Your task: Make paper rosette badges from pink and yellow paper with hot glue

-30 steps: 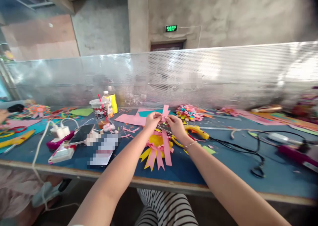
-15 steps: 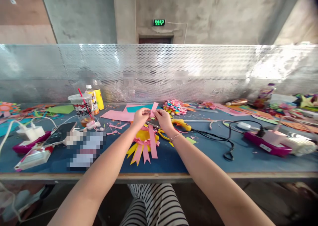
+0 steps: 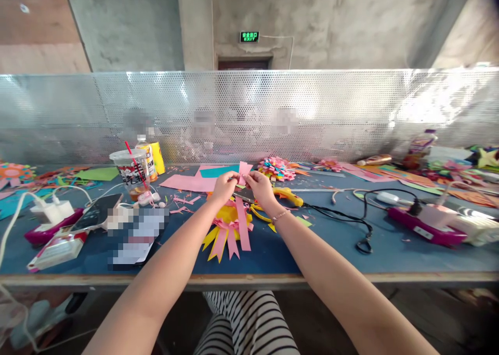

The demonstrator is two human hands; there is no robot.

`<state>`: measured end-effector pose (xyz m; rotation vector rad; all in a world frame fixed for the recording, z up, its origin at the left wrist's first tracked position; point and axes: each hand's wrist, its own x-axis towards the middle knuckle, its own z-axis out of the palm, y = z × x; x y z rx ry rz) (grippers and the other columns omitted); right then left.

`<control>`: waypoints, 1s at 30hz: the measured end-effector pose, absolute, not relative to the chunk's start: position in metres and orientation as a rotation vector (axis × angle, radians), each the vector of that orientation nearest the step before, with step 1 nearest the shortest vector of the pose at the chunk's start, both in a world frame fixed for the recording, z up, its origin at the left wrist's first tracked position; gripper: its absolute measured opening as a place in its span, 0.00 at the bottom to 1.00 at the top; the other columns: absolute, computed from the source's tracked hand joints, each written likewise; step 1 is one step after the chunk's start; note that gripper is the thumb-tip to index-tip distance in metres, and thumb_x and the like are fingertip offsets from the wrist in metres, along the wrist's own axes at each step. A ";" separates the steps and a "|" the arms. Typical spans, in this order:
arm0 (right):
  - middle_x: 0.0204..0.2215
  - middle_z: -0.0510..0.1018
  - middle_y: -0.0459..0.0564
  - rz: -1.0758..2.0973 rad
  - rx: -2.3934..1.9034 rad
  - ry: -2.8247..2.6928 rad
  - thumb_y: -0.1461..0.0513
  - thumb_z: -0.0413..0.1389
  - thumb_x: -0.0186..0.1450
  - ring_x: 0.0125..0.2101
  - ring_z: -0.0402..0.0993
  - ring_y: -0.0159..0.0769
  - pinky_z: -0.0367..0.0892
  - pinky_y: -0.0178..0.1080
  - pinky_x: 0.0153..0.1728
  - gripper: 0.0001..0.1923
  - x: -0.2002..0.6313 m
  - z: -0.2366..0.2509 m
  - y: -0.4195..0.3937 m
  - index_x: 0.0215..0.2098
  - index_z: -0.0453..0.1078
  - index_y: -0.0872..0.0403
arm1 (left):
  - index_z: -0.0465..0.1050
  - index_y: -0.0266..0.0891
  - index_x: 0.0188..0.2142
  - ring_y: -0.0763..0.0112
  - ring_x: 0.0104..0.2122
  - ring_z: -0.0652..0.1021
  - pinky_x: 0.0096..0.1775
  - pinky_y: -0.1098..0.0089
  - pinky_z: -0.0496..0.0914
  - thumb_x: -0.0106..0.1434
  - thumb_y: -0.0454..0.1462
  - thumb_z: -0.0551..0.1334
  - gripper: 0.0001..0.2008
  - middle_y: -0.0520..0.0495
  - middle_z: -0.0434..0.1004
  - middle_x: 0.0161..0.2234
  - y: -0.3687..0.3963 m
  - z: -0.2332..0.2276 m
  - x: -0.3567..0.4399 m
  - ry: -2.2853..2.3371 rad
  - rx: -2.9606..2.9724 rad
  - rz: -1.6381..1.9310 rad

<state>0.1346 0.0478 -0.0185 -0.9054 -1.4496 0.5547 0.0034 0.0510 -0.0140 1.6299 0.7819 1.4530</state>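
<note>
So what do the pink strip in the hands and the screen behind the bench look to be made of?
Pink strip: seemingly thin matte paper; it hangs flat and bends sharply where the left hand and right hand pinch it. Screen: probably perforated sheet metal, silvery, glinting, with regular small holes.

pink paper strip (image 3: 242, 225) | long, narrow | top pinched, tail over yellow-pink flower (image 3: 228, 225)
</note>
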 end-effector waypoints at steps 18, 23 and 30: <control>0.23 0.67 0.40 0.970 -0.728 -1.116 0.48 0.63 0.47 0.23 0.63 0.26 0.61 0.30 0.24 0.21 0.130 -0.017 0.045 0.29 0.63 0.52 | 0.71 0.36 0.29 0.73 0.25 0.75 0.30 0.72 0.70 0.53 0.41 0.64 0.10 0.49 0.75 0.26 0.057 -0.024 0.004 0.780 1.877 1.394; 0.21 0.67 0.42 1.022 -0.637 -1.224 0.49 0.63 0.48 0.22 0.63 0.27 0.64 0.33 0.27 0.18 0.131 -0.012 0.038 0.23 0.65 0.53 | 0.71 0.36 0.28 0.73 0.25 0.75 0.30 0.72 0.70 0.53 0.39 0.63 0.08 0.50 0.74 0.25 0.059 -0.026 0.004 0.774 1.889 1.357; 0.20 0.67 0.42 0.988 -0.634 -1.217 0.51 0.63 0.48 0.21 0.62 0.27 0.63 0.33 0.26 0.17 0.129 -0.014 0.038 0.21 0.65 0.53 | 0.71 0.36 0.26 0.73 0.25 0.75 0.30 0.72 0.71 0.52 0.40 0.65 0.08 0.51 0.74 0.24 0.056 -0.023 0.005 0.755 1.840 1.353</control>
